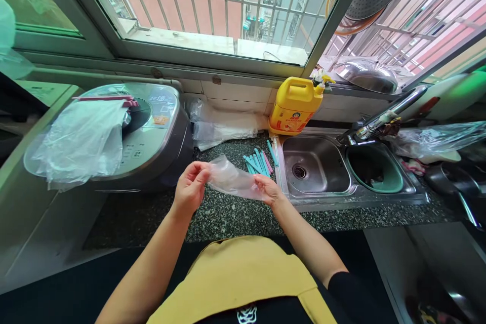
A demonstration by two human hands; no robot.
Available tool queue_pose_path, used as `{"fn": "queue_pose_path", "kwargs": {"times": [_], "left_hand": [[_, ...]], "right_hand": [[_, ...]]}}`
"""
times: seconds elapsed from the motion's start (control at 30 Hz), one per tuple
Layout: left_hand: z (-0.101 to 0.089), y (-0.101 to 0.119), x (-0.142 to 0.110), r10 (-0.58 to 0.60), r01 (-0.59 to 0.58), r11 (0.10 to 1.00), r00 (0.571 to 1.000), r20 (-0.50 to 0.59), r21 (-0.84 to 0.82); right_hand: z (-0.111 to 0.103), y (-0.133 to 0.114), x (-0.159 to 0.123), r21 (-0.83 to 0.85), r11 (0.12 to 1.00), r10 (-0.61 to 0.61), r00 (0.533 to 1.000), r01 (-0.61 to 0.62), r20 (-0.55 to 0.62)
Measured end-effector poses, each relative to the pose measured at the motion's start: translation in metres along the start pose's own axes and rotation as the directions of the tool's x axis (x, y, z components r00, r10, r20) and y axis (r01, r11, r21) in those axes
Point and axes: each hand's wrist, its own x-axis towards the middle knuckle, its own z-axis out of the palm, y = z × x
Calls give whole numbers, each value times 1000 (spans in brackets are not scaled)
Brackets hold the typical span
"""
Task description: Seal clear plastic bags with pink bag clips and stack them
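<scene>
A clear plastic bag point(233, 179) is stretched between my two hands above the dark speckled counter point(224, 220). My left hand point(192, 185) pinches its left end between thumb and fingers. At the other end, my right hand point(269, 190) grips the bag's edge. Just beyond the right hand lie several blue bag-sealing clips point(256, 162) with a pink one point(267, 162) among them. Behind the held bag, more clear plastic bags point(224, 129) lie in a pile against the wall.
On the left, a rice cooker point(152, 136) carries plastic bags point(87, 136) with a pink clip. A yellow jug point(296, 106) stands behind the steel sink point(315, 162). A green basin point(395, 177) sits in the second sink bowl, near the faucet point(375, 124). Barred windows run behind.
</scene>
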Motion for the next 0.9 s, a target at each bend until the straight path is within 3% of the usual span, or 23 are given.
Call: {"fn": "queue_pose_path", "kwargs": {"times": [0.1, 0.2, 0.3, 0.37, 0.43, 0.53, 0.6, 0.67, 0.73, 0.8, 0.9], "left_hand": [[-4, -3, 3, 28, -31, 999, 997, -70, -42], [-5, -6, 5, 10, -12, 999, 998, -56, -36], [-3, -7, 6, 5, -4, 1000, 1000, -11, 27], [-1, -9, 5, 4, -7, 998, 999, 39, 69], [2, -9, 4, 1, -13, 994, 993, 114, 112], [6, -7, 2, 10, -49, 982, 977, 212, 181], [8, -5, 1, 22, -79, 973, 968, 251, 219], [7, -1, 0, 41, -112, 965, 958, 283, 239], [5, 2, -2, 119, -190, 948, 956, 269, 257], [5, 5, -6, 301, -356, 880, 930, 213, 313], [14, 11, -13, 526, -571, 660, 815, 243, 489]], "right_hand": [[-4, 7, -7, 102, 991, 80, 994, -88, 73], [-13, 11, -11, 85, 988, 125, 992, -128, 35], [-22, -1, -3, -39, 999, 30, 992, -35, -124], [-23, -19, 6, -143, 987, -92, 987, 73, -132], [-17, -42, 16, -214, 959, -180, 983, 184, 37], [2, -72, 24, -241, 914, -247, 918, 328, 311], [14, -83, 25, -264, 883, -269, 880, 388, 392], [23, -88, 22, -294, 852, -307, 868, 433, 390], [27, -90, 18, -320, 813, -374, 858, 486, 352], [27, -90, 14, -356, 760, -447, 836, 543, 318], [25, -91, 10, -447, 657, -529, 794, 607, 300]]}}
